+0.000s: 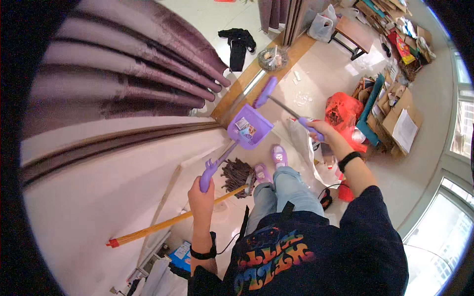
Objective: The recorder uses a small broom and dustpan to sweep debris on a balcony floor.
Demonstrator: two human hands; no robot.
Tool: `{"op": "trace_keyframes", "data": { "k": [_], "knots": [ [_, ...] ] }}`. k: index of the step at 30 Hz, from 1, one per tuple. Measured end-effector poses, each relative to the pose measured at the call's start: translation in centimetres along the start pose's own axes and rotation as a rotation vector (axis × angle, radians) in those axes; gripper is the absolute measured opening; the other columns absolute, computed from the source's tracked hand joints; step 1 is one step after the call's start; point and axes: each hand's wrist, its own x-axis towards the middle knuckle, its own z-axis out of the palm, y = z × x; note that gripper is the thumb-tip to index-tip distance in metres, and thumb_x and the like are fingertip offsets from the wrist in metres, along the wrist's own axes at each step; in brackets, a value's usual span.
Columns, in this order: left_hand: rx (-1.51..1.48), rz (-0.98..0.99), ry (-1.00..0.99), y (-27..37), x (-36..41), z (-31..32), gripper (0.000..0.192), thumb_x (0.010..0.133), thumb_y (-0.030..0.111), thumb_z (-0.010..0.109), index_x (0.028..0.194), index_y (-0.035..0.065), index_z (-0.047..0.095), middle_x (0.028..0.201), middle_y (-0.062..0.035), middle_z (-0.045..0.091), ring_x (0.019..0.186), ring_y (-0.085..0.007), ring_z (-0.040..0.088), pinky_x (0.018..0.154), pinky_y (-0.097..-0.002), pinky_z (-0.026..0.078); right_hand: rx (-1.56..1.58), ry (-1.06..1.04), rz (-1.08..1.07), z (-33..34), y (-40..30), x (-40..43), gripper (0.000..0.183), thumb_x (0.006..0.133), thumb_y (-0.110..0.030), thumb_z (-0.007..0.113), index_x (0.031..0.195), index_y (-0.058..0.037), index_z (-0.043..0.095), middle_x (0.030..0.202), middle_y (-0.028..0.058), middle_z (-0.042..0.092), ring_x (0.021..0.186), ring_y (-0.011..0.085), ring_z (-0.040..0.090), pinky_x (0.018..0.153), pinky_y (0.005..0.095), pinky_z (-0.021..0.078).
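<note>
My left hand (202, 198) grips the handle of a purple plastic dustpan (259, 124). Its pan is low in front of my feet, near the wooden door threshold, and a few bits of litter (245, 127) lie in it. In my right hand (326, 133) is the purple grip of a short-handled broom (287, 107). The broom's bristle head is just beyond the dustpan's front edge, by the door track. Whether the bristles touch the floor, I cannot tell. White scraps (303, 98) lie on the tiles to the right of the broom head.
A string mop (237, 175) with a yellow handle lies left of my feet. A tied bag (273, 58) sits on the threshold, with black clothing (237, 46) beyond. On the right are a red plastic bag (342, 111), stacked cardboard (400, 114) and a small bench (355, 35). Curtains (140, 63) hang left.
</note>
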Motion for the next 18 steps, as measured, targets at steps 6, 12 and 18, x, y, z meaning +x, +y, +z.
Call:
{"op": "trace_keyframes", "data": {
  "k": [6, 12, 18],
  "knots": [
    [0.075, 0.037, 0.015, 3.1, -0.3, 0.6, 0.020, 0.076, 0.016, 0.058, 0.070, -0.0005, 0.048, 0.052, -0.0106, 0.041, 0.046, -0.0156, 0.036, 0.046, -0.0291, 0.033, 0.262, -0.032, 0.036, 3.8, 1.2, 8.4, 0.020, 0.083, -0.024, 0.051, 0.089, -0.0078, 0.040, 0.053, 0.0029, 0.044, 0.038, 0.0084, 0.043, 0.030, 0.0187, 0.0354],
    [0.089, 0.001, 0.021, 3.4, -0.1, 1.8, 0.020, 0.076, 0.015, 0.058, 0.068, -0.0003, 0.048, 0.050, -0.0106, 0.039, 0.046, -0.0154, 0.033, 0.046, -0.0298, 0.032, 0.292, 0.118, -0.103, -1.1, 2.1, 9.6, 0.020, 0.078, -0.018, 0.056, 0.079, -0.0052, 0.040, 0.057, 0.0046, 0.045, 0.040, 0.0133, 0.045, 0.032, 0.0242, 0.0384],
    [0.036, 0.069, -0.025, 5.2, 2.4, 2.7, 0.019, 0.076, 0.015, 0.058, 0.069, -0.0007, 0.049, 0.052, -0.0108, 0.041, 0.047, -0.0161, 0.036, 0.047, -0.0300, 0.033, 0.316, 0.251, -0.053, -5.3, 0.0, 8.1, 0.019, 0.077, -0.018, 0.057, 0.082, 0.0009, 0.054, 0.060, 0.0082, 0.050, 0.039, 0.0142, 0.045, 0.032, 0.0258, 0.0386]
  ]
}}
